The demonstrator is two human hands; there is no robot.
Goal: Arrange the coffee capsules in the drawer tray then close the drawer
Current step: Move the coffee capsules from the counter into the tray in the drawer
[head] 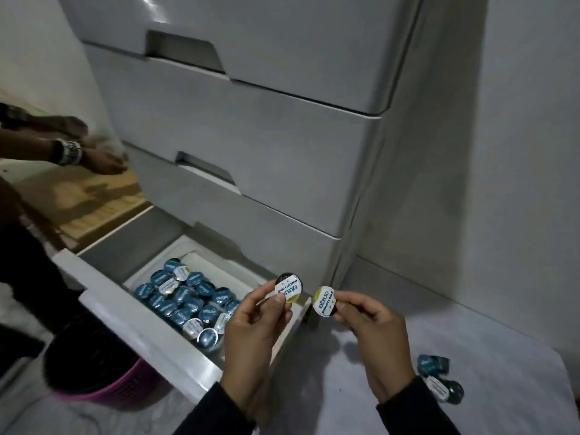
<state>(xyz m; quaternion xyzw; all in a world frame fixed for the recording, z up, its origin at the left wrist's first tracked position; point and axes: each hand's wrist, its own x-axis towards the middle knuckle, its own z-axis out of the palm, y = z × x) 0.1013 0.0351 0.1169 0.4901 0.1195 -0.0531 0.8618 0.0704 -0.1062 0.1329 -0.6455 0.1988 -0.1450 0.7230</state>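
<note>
Now both hands, left [251, 324] and right [373, 324], pinch capsules [288, 288] (drawer [131, 312] open)

Walls: I see plain grey wall [518, 136] behind.
Furniture: tall grey drawer cabinet [251, 127] ahead of me.
Floor: pink basket [103, 381] lower left.

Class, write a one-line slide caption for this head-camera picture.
Left hand and right hand each pinch a coffee capsule above the open drawer whose tray holds many capsules.
</note>
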